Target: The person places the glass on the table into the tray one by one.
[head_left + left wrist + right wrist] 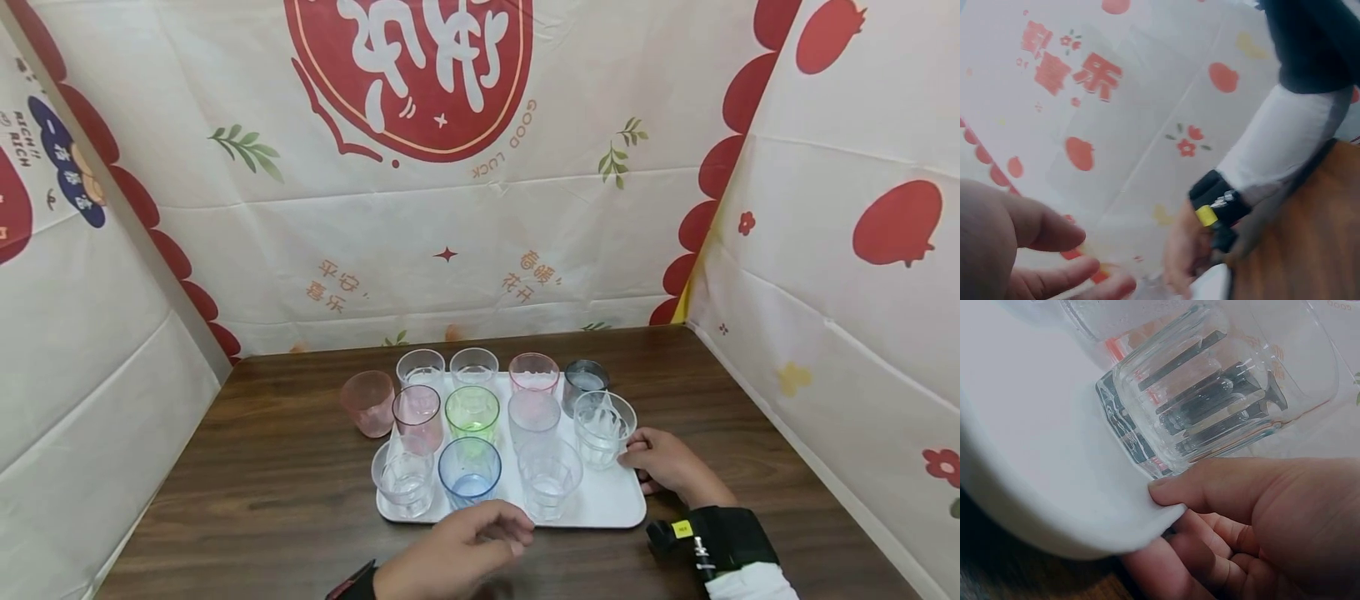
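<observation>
A white tray full of clear and coloured cups lies on the wooden table. At its right edge my right hand grips the rim, thumb on top and fingers underneath, as the right wrist view shows. Right by that thumb stands a clear fluted glass. My left hand hovers at the tray's front edge, fingers loosely bent with nothing in them. A blue cup and a clear cup are nearest to it. Behind these stands a green cup.
A pink cup stands off the tray's left side, on the table. A dark grey cup and a pink-rimmed cup are in the back row. Printed cloth walls enclose the back and both sides.
</observation>
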`<state>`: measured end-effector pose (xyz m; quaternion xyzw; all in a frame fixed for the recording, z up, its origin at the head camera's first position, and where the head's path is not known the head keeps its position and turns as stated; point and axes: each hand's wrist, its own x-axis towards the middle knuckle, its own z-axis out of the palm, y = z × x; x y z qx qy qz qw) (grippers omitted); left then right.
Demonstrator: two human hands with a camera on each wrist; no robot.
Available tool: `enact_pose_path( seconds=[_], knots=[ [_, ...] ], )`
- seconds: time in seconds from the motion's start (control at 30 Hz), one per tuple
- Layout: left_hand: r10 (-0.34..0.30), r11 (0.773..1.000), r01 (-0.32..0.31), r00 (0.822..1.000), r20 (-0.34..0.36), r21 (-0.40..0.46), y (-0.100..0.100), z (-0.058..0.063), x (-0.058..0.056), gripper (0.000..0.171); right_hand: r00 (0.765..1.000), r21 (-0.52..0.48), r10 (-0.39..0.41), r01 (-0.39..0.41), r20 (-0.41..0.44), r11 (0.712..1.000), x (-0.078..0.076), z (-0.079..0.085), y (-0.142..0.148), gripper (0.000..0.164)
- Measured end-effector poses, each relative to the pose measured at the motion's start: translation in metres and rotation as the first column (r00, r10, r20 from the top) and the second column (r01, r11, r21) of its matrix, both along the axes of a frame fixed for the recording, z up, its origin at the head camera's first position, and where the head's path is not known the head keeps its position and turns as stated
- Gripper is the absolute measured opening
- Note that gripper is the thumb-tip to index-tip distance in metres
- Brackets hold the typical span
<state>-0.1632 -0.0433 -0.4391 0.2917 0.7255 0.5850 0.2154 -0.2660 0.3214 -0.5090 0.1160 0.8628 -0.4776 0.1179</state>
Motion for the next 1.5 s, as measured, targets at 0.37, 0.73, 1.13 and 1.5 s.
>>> enact_pose_path(
  seconds=[0.37,0.73,1.13,1.5],
  knots=[
    [0.104,0.995,-0.103,0.991,-0.079,0.012,-0.034,0.035,-0.018,0.018,1.000,0.004,-0.012,0.012,0.012,1.000,0.002,-0.003,0.001,0.032],
    [0.435,0.898,-0.424,0.896,-0.090,0.113,-0.099,0.055,-0.056,0.036,1.000,0.008,-0.021,0.021,0.022,1.000,0.001,0.001,0.002,0.037],
    [0.653,0.726,-0.646,0.755,0.056,0.237,-0.183,0.024,-0.108,0.056,1.000,0.013,-0.024,0.024,0.020,1.000,0.002,-0.001,0.002,0.037],
    [0.800,0.540,-0.837,0.544,0.253,0.092,-0.246,-0.022,-0.133,0.082,1.000,0.026,-0.022,0.021,0.019,0.999,0.002,0.000,0.000,0.039]
  ],
)
